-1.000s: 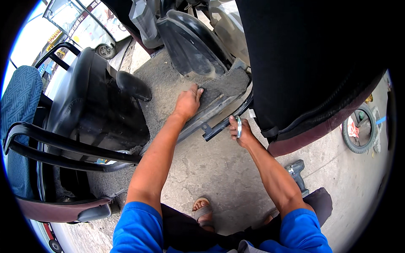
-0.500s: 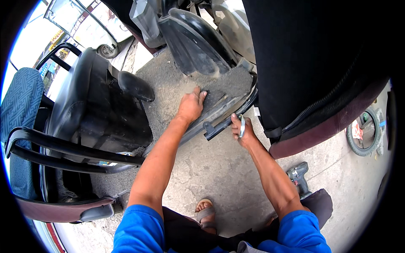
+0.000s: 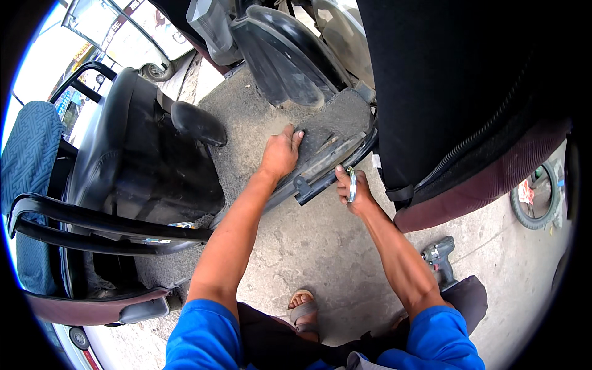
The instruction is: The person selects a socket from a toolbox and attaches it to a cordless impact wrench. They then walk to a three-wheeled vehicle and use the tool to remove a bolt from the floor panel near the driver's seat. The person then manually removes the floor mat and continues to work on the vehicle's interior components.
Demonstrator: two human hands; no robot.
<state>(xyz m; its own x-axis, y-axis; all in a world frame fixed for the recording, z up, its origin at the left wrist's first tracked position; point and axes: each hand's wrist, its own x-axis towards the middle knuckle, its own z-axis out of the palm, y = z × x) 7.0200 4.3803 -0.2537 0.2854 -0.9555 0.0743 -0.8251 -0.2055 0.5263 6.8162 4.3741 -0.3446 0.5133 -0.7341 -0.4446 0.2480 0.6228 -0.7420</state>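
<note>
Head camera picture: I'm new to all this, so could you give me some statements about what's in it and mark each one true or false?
1. The right hand holds a shiny ring. True.
2. The left hand is gripping the power tool. False: it is down at the grey floor covering, while the power tool lies on the ground at the right.
3. The visible foot wears a sandal. True.
4. The big padded seat on the left is white. False: it is black.
5. The loose tyre is toward the picture's right edge. True.
</note>
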